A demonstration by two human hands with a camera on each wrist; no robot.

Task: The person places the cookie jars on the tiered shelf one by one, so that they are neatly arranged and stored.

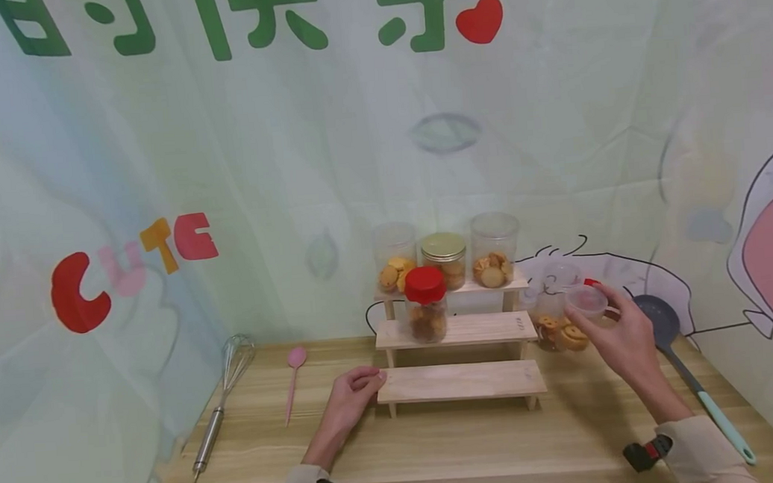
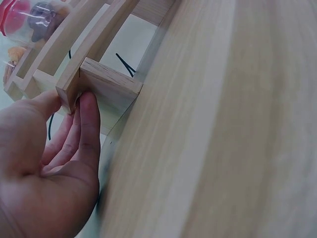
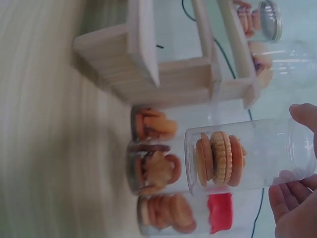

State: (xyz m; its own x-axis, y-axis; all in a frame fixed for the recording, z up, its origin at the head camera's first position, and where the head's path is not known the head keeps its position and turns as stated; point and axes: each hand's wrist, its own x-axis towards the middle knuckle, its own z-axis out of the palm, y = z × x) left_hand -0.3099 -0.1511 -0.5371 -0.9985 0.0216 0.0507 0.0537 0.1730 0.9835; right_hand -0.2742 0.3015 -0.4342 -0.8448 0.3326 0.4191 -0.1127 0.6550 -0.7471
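Observation:
My left hand (image 1: 352,399) pinches the left end of the lowest step of a three-step wooden display stand (image 1: 460,380). In the left wrist view, its thumb and fingers lie on either side of the board's end. To the stand's right, my right hand (image 1: 625,333) grips a clear jar (image 3: 265,153) of cookies near its top. The right wrist view shows a short stack of sandwich-like cookies (image 3: 221,158) at its bottom. On the middle step stands a red-lidded cookie jar (image 1: 426,310). The top step bears a gold-lidded jar (image 1: 445,260) between two clear jars.
Beside the stand's right end are several cookie jars, including one clear jar (image 3: 156,171) and one with a red lid (image 3: 220,213). A ladle (image 1: 661,323) lies at the far right. Left of the stand lie a pink spoon (image 1: 296,358) and a whisk (image 1: 219,410). A printed cloth hangs behind.

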